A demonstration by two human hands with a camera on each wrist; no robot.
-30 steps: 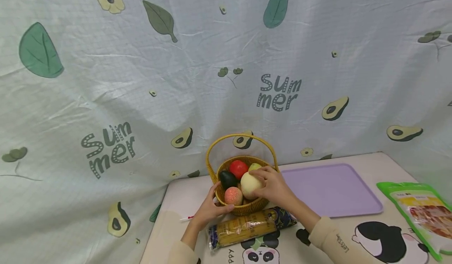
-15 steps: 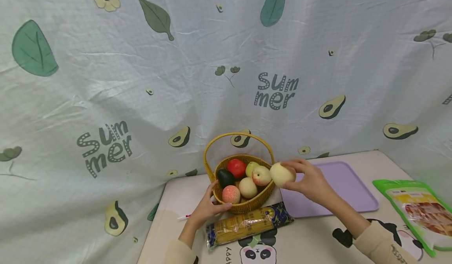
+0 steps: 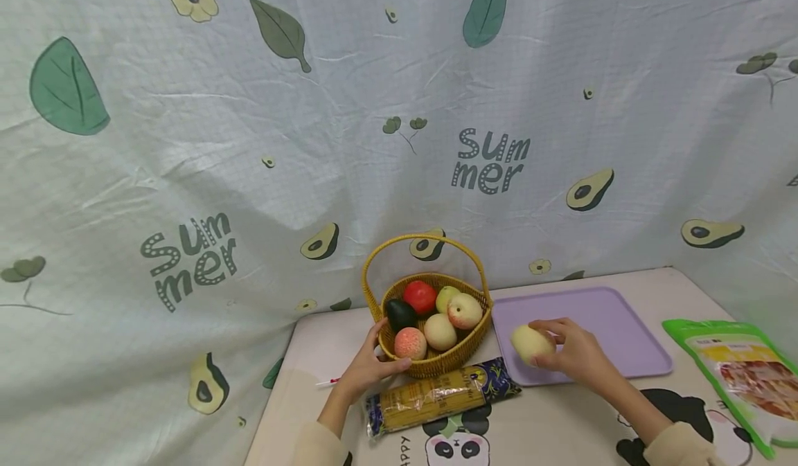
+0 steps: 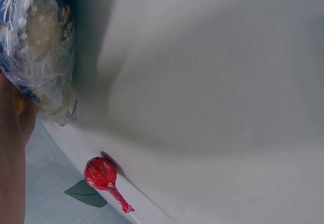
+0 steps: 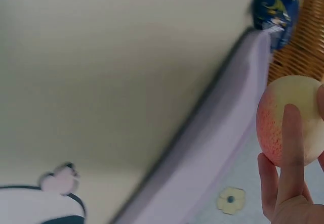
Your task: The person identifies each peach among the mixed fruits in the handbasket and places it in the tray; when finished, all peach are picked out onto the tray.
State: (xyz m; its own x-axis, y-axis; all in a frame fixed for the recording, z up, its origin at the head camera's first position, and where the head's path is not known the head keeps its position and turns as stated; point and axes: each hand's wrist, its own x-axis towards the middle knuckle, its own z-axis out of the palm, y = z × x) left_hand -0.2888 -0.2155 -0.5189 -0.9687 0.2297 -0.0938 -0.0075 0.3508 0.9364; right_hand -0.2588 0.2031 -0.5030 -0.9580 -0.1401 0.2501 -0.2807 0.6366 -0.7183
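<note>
1. A round, pale-yellow fruit [image 3: 530,344], blushed pinkish red on one side, is held between the thumb and fingers of the right hand [image 3: 576,352], over the left part of a light-purple rectangular tray [image 3: 614,331], near its front left corner.
2. A golden-brown, woven oval basket [image 3: 458,359] with a tall arched handle is stood upright near the back edge of the table [image 3: 339,334]; its front left rim is gripped by the left hand [image 3: 364,371].
3. Within it are held a round red fruit [image 3: 420,297], a dark avocado-shaped fruit [image 3: 400,314], a yellow-green fruit [image 3: 445,300], a red-blushed pale fruit [image 3: 465,311], a round beige fruit [image 3: 440,332] and a pink speckled fruit [image 3: 410,343].
</note>
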